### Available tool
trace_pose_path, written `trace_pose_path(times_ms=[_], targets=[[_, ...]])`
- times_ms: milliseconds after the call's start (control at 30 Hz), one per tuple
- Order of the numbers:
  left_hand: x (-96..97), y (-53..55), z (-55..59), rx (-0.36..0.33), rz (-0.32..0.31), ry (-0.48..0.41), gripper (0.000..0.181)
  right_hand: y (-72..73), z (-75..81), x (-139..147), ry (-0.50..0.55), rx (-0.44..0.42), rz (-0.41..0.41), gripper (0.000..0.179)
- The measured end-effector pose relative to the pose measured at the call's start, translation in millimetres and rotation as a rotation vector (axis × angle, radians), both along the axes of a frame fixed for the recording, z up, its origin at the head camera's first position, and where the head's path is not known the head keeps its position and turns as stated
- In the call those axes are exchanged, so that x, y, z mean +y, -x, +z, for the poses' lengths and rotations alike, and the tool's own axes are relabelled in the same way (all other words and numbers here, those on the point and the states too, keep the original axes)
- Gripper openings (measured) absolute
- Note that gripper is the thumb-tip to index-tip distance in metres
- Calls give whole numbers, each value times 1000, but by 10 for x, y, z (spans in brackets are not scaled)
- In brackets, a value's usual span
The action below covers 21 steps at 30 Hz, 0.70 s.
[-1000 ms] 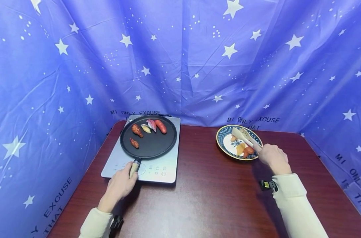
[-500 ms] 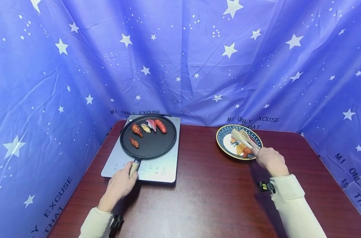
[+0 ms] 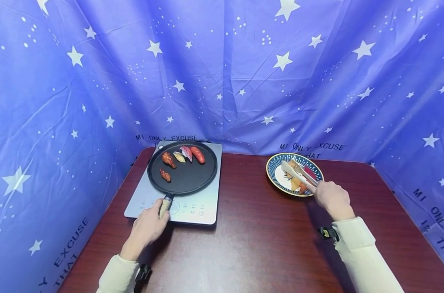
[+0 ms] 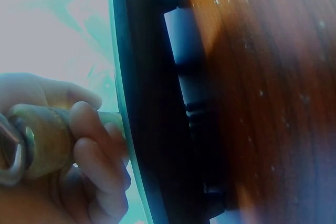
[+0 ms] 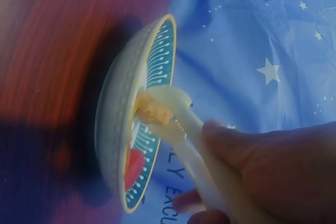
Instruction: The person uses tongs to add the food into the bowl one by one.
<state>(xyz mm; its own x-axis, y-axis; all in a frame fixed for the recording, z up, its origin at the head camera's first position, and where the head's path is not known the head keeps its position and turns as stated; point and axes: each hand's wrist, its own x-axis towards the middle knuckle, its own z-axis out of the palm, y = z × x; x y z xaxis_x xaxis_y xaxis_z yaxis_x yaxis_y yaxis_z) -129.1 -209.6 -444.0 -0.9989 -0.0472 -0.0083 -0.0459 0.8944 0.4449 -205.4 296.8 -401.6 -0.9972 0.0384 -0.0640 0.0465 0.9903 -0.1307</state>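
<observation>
My left hand (image 3: 150, 226) grips the wooden-sleeved handle (image 3: 165, 208) of a round black frying pan (image 3: 194, 181); in the left wrist view the fingers (image 4: 100, 161) curl round it. Two chicken pieces, a drumstick (image 3: 168, 160) and a smaller wing (image 3: 165, 176), lie in the pan with two sushi pieces (image 3: 179, 157) and a red sausage (image 3: 197, 155). At the right, my right hand (image 3: 333, 199) holds pale tongs (image 3: 296, 172) over a blue-patterned plate (image 3: 272, 179). The tongs' tips straddle a lumpy golden-brown food piece (image 5: 153, 109) in the right wrist view.
Under the pan is a silver induction cooker (image 3: 207, 217) with touch controls. On the plate are also a yellowish piece (image 3: 296, 184) and a red piece (image 3: 311, 172). A purple star-patterned curtain (image 3: 243, 81) encloses the dark red table (image 3: 251, 244) at back and sides.
The tongs' tips have shifted left and toward me over the plate and now show spread, with the right hand slightly farther left. My left hand and the pan have stayed put.
</observation>
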Motion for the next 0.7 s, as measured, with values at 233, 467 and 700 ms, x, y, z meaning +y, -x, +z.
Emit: trace_pose_path(times_ms=[233, 467, 700], targets=[[0, -4, 10, -3, 3, -10, 51, -34, 17, 44, -12, -11, 28, 61], [4, -17, 10, -2, 1, -10, 51, -18, -79, 45, -18, 24, 53, 60], [-6, -4, -8, 13, -1, -1, 51, -27, -146, 50, -8, 78, 95, 56]])
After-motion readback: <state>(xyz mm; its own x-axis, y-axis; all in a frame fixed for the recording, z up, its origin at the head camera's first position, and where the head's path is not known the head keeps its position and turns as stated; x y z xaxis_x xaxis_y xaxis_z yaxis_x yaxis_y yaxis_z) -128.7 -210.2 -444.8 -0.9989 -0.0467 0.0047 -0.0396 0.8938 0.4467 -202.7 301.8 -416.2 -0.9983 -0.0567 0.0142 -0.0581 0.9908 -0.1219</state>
